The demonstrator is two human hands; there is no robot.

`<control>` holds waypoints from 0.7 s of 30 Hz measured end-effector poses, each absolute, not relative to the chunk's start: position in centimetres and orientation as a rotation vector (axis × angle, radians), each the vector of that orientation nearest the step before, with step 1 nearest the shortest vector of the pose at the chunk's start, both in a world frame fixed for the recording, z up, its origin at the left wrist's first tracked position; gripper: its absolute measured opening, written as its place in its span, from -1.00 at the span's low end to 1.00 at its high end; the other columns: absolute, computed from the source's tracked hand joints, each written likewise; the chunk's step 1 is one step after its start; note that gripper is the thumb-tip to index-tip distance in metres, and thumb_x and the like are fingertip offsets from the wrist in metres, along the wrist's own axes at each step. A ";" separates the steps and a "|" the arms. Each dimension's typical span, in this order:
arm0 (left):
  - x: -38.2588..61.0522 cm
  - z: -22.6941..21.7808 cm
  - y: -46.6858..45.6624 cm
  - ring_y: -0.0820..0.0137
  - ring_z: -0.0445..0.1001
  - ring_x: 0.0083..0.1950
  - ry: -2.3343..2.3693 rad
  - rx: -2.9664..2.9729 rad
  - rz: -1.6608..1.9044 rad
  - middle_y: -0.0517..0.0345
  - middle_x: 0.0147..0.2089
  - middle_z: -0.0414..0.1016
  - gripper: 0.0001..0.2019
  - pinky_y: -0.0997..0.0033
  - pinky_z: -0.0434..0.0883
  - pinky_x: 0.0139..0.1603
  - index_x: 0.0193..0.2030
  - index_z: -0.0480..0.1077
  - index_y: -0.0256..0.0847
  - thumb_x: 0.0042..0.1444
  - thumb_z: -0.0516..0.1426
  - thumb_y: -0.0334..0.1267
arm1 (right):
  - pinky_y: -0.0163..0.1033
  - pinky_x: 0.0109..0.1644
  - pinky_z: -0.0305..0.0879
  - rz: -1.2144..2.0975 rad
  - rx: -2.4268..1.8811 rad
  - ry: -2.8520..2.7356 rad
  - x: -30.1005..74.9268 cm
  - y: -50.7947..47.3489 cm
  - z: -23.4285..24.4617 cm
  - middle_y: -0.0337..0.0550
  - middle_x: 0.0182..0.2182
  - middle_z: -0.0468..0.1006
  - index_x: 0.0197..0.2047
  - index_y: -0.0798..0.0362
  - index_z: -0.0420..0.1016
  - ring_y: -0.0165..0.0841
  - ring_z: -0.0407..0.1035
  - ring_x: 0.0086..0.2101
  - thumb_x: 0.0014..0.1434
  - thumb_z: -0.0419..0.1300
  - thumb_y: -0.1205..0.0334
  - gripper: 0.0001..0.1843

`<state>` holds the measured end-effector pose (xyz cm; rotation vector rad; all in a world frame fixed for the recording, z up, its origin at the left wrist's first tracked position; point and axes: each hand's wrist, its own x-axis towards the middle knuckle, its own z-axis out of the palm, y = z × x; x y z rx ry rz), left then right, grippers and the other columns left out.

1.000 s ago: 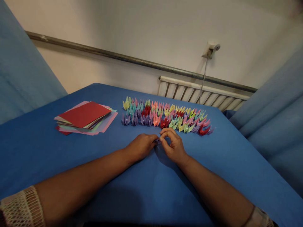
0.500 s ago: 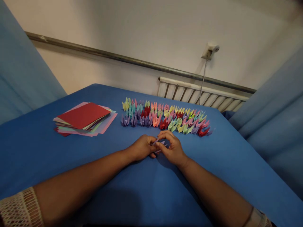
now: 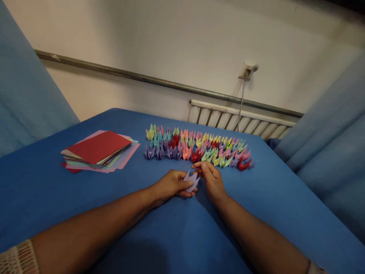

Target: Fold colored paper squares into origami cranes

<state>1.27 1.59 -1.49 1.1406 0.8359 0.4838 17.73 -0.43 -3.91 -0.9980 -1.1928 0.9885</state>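
Note:
Both my hands meet over the blue table [image 3: 85,198] around a small folded lilac paper piece [image 3: 191,180]. My left hand [image 3: 171,183] cradles it from below with curled fingers. My right hand [image 3: 211,178] pinches its upper right tip between thumb and forefinger. Just beyond the hands stand rows of several small folded paper cranes [image 3: 196,148] in yellow, pink, purple, red and green.
A stack of coloured paper sheets [image 3: 99,150] with a red one on top lies at the left. Blue curtains hang on both sides. Behind the table are a wall rail, a white radiator [image 3: 239,120] and a wall socket with a cord [image 3: 246,70].
The lilac piece, earlier hidden between the fingertips, now shows opened out between the hands. The hands have drawn slightly apart and the view has tilted down a little.

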 end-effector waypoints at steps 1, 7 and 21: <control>1.2 -1.4 1.8 0.39 0.58 -0.30 0.846 1.097 0.517 0.04 -0.30 0.60 -0.68 0.47 0.49 -0.24 -0.27 0.50 -0.32 -0.09 0.36 -0.12 | -0.24 -0.25 0.35 0.991 -0.988 -1.147 17.9 -0.2 -4.0 -0.14 -0.33 0.56 -0.23 0.04 0.52 -0.36 0.41 -0.38 0.26 0.06 -0.08 -0.62; 0.7 -1.0 2.6 0.44 0.59 -0.26 0.823 1.025 0.596 0.03 -0.22 0.59 -0.72 0.59 0.50 -0.25 -0.17 0.52 -0.32 0.02 0.32 -0.18 | -0.26 -0.30 0.35 0.944 -1.010 -1.162 17.7 0.1 -4.1 -0.24 -0.48 0.52 -0.36 0.05 0.53 -0.41 0.38 -0.46 0.06 0.29 0.00 -0.74; 0.9 -1.0 2.5 0.42 0.58 -0.24 0.850 1.026 0.601 0.06 -0.24 0.58 -0.70 0.48 0.50 -0.17 -0.20 0.51 -0.31 -0.02 0.34 -0.17 | -0.23 -0.30 0.41 0.951 -0.986 -1.202 17.4 -0.4 -3.9 -0.24 -0.48 0.57 -0.34 0.02 0.54 -0.39 0.43 -0.46 0.03 0.32 0.04 -0.77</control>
